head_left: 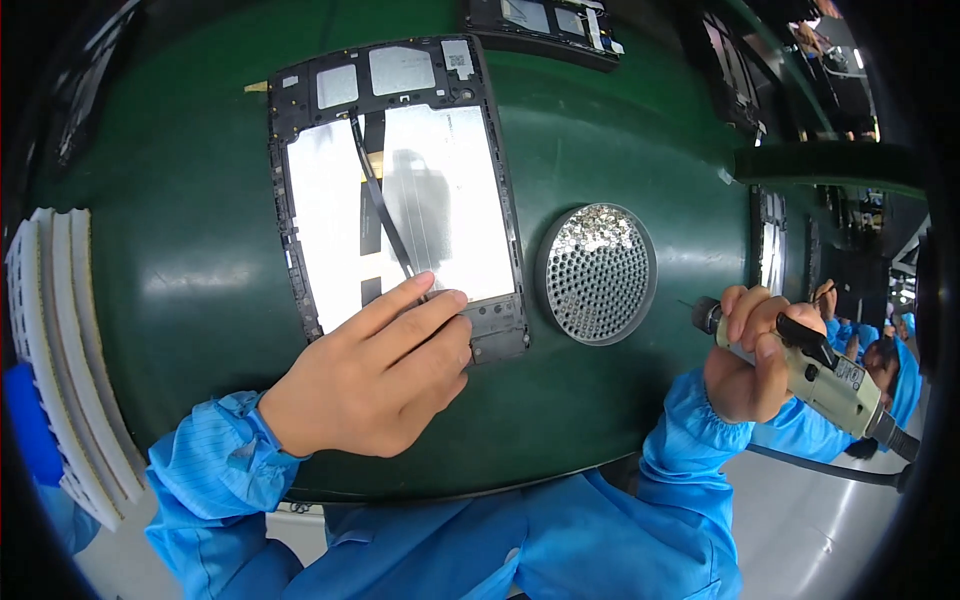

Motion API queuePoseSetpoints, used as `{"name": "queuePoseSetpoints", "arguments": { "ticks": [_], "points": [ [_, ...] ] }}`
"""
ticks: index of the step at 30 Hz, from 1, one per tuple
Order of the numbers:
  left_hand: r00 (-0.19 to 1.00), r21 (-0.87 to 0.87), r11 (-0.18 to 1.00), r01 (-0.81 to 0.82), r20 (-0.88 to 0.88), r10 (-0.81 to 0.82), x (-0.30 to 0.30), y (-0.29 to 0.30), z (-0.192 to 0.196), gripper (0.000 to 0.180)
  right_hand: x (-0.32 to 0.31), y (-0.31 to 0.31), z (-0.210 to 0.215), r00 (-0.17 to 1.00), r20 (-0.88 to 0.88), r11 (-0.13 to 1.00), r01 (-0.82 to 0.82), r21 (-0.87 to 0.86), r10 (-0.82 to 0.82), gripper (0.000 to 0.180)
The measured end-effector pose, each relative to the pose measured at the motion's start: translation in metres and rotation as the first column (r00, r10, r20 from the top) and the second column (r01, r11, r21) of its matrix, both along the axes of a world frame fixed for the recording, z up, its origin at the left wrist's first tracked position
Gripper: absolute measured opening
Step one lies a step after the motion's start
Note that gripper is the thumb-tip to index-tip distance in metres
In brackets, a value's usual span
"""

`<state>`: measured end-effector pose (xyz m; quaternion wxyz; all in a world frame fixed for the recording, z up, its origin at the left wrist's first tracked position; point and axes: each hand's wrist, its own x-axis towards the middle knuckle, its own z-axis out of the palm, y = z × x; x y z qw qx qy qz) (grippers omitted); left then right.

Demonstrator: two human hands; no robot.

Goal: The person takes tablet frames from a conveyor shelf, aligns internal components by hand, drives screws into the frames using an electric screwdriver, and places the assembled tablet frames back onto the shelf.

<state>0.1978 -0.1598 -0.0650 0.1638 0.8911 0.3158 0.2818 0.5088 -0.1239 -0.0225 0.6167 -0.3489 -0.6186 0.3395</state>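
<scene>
A tablet-like device point(505, 190) lies with its back off on the green table, showing silver plates and a black frame. My left hand point(375, 375) rests over its lower part, fingers stretched out and fingertips on the lower end of a black flat cable point(378, 200). That cable runs slantwise down from the upper part; its lower end is hidden under the fingers. In my right hand point(755, 335) is a pale green electric screwdriver point(830, 385), its thin bit pointing left, off the device. Between them stands a round grey screw tray point(598, 290) full of holes, small screws heaped at its far side.
Another opened device point(545, 22) lies at the far edge. A further silver-backed device point(772, 240) sits at the right, near a dark green ledge point(830, 168). White foam-like dividers point(75, 350) stand at the left. Another person in blue point(905, 385) appears at far right.
</scene>
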Motion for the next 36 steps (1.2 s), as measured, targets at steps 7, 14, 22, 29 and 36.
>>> {"name": "queuePoseSetpoints", "arguments": {
  "ticks": [7,14,22,29,36],
  "points": [
    [0.999,0.115,0.993,0.029,-0.047,-0.024,-0.002,-0.001,0.001,0.019,0.006,-0.003,-0.001,0.999,-0.035,1.0,-0.012,0.003,0.012,0.032],
    [0.994,0.035,0.999,0.038,-0.105,-0.034,0.004,0.005,0.007,0.018,0.017,-0.006,-0.004,0.998,-0.067,1.0,0.001,0.003,-0.001,0.032],
    [0.872,0.058,0.931,-0.359,-0.334,0.357,-0.006,-0.023,0.01,0.057,0.027,-0.004,-0.005,0.994,-0.103,0.999,0.025,0.048,-0.02,0.031],
    [0.759,0.166,0.818,-0.55,-0.309,0.573,0.003,-0.037,-0.006,0.058,0.033,-0.001,-0.011,0.989,-0.148,0.998,0.019,0.055,-0.01,0.033],
    [0.7,0.256,0.801,-0.541,-0.392,0.598,-0.026,-0.016,0.002,0.053,0.033,-0.003,-0.011,0.986,-0.151,0.997,0.071,0.038,-0.064,0.031]
  ]
}}
